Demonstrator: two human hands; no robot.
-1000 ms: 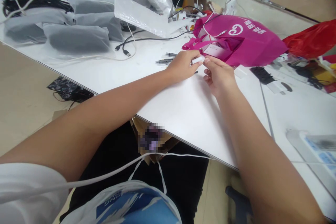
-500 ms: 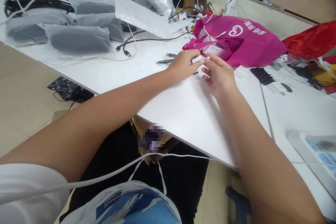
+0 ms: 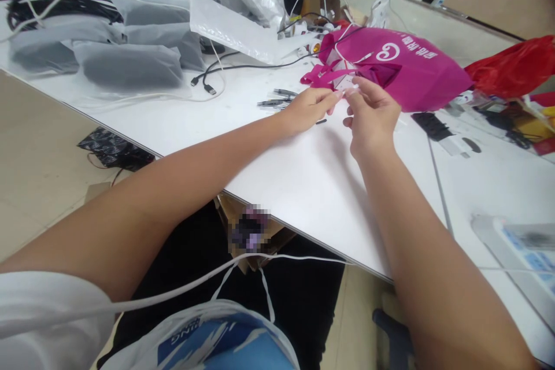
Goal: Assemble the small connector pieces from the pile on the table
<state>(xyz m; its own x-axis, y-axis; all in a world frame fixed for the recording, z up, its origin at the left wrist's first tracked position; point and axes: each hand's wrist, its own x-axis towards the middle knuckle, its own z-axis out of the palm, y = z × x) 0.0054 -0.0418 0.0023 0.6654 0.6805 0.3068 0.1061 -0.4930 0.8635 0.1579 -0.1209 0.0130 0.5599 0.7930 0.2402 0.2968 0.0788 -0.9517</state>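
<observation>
Over the white table (image 3: 303, 173), my left hand (image 3: 309, 108) and my right hand (image 3: 373, 113) meet at their fingertips. Both are closed in a pinch around something small and whitish between them, mostly hidden by the fingers. Which hand bears it cannot be made out. Grey and black pens (image 3: 274, 103) lie just left of my left hand. A short black piece (image 3: 321, 121) rests on the table below the fingertips. Behind my right hand is a magenta bag (image 3: 427, 78) with white print.
Grey plastic-wrapped packages (image 3: 130, 65) lie at the back left. Black cables (image 3: 208, 88) and a white sheet (image 3: 234, 29) are behind the pens. A red bag (image 3: 515, 66) and a black item (image 3: 431, 125) lie to the right. A white cable (image 3: 286, 256) crosses below the table edge.
The white pen-like item seen between my hands is now mostly hidden. My right hand has shifted slightly right and turned, its fingers more closed. The short black piece shows more fully.
</observation>
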